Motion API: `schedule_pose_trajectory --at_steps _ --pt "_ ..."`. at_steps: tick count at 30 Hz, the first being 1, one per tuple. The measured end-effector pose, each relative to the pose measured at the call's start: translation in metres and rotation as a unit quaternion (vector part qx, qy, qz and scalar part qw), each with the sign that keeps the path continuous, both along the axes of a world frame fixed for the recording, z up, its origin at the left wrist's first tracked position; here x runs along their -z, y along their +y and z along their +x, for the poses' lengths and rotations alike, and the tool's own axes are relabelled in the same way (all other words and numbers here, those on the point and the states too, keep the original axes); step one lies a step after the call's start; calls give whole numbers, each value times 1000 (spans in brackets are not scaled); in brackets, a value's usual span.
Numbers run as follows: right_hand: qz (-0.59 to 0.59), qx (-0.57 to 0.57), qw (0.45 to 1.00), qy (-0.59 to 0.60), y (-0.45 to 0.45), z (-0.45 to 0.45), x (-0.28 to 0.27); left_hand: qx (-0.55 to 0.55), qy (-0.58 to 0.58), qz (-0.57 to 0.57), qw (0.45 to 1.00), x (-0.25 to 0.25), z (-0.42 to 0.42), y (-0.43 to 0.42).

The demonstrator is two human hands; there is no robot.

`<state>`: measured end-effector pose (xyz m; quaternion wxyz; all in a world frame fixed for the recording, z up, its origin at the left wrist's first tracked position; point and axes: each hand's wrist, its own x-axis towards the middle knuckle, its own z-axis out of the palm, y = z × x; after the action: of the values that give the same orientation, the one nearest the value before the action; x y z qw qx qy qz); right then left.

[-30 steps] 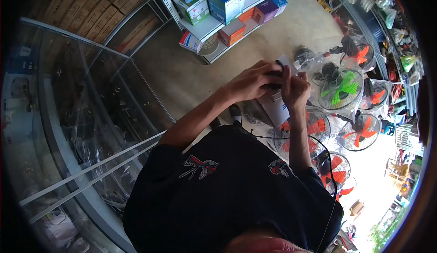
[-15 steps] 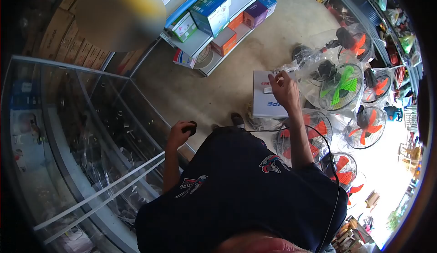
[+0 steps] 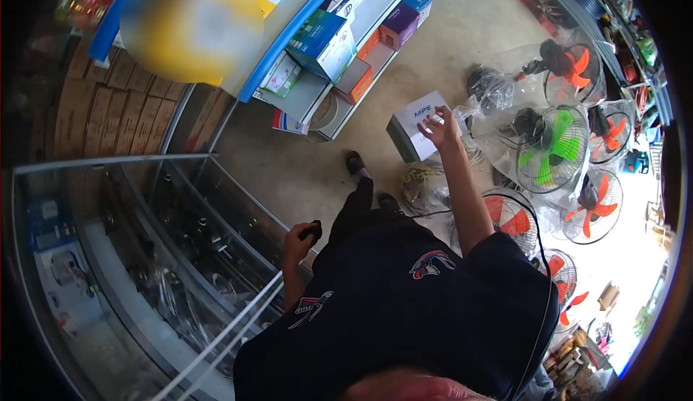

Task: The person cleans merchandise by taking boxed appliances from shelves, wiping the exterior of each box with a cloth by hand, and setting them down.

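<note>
My left hand [image 3: 294, 245] is low at the left, beside my torso, closed around a small dark round object [image 3: 312, 233]. My right hand [image 3: 442, 128] reaches forward, its fingers apart and slightly bent, over the right side of a white box [image 3: 419, 123] printed "MPE". Nothing shows between those fingers; whether they touch the box cannot be made out. The box sits at an angle, with a darker side facing left. Just below it lies a clear plastic bag [image 3: 426, 188] with yellowish contents.
Plastic-wrapped fans with green [image 3: 559, 145] and red blades [image 3: 593, 206] crowd the right. Shelves [image 3: 299, 90] of boxed goods stand ahead. A glass display case [image 3: 115, 159] runs along the left, with stacked cartons [image 3: 123, 116] behind. A black cable passes my right arm.
My hands were together over the box, then parted; the left moved down with the dark object. The box has turned, and the right hand's fingers have spread. The view has shifted, and one foot is further forward.
</note>
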<state>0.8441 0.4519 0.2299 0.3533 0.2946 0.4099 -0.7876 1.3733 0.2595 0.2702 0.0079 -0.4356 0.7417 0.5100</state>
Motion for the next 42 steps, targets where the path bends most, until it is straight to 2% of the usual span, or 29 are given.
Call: schedule_pose_trajectory --at_steps 2,4,6,7,8,10,11,12,14,16,18,21,22,24,25,26,27,28,29,30,31,32,33,34,36,38,40,42 --pt "44 10 998 -40 -21 -27 49 18 1 3 1000 10 -11 -29" --pt "61 29 994 -85 -41 -51 114 30 7 32 999 44 -6 -58" --pt "-40 59 997 -25 -48 -63 199 33 -23 64 997 57 -12 -85" --pt "21 96 992 -83 -65 -77 216 31 -43 77 996 62 -17 -98" --pt "81 130 978 -144 -80 -88 237 74 -49 49 995 70 -20 -111" --pt "48 152 973 -166 -95 -105 292 135 -78 12 988 69 -35 -130" --pt "16 200 967 -159 -101 -115 320 149 -96 3 984 61 -49 -135" --pt "-13 246 957 -156 -106 -120 351 147 -108 -1 983 64 -52 -141" --pt "-32 249 952 -176 -116 -136 411 131 -149 1 980 81 -60 -143" --pt "-49 289 941 -168 -120 -145 455 113 -194 15 974 86 -70 -139" --pt "-32 276 949 -151 -118 -144 486 91 -238 31 967 95 -79 -131" --pt "-85 213 962 -150 -146 -151 494 96 -262 82 957 102 -78 -119" --pt "-60 208 961 -174 -152 -154 494 77 -271 77 957 103 -77 -115" --pt "-37 186 961 -202 -167 -156 476 92 -204 78 971 102 -79 -104" --pt "77 76 983 -150 -171 -153 462 76 -207 74 972 93 -88 -98" --pt "187 -32 978 -89 -178 -153 446 82 -214 70 971 85 -97 -96" --pt "238 -13 967 84 -195 -152 429 91 -216 67 970 77 -107 -96" --pt "282 12 924 258 -214 -148 408 84 -211 65 972 71 -113 -95" --pt "283 8 922 265 -223 -139 289 62 -205 69 974 67 -119 -93" --pt "147 -18 869 472 -259 -136 159 42 -199 77 976 64 -124 -89" --pt "144 -84 803 572 -272 -134 99 74 -195 53 977 62 -130 -89" --pt "105 -124 762 627 -293 -130 55 76 -189 55 977 63 -134 -88" --pt "117 -175 687 696 -318 -134 25 74 -169 41 982 65 -136 -85" --pt "127 -224 603 755 -346 -141 8 72 -149 26 986 64 -138 -83" --pt "190 -314 469 803 -394 -150 -5 63 -120 35 990 62 -144 -77" --pt "270 -463 266 801 -418 -156 -9 62 -94 37 993 59 -144 -80" --pt "259 -537 205 776 -428 -159 -13 36 -95 40 994 52 -144 -73" --pt "243 -527 209 787 -426 -162 -12 33 -114 56 991 47 -136 -74"
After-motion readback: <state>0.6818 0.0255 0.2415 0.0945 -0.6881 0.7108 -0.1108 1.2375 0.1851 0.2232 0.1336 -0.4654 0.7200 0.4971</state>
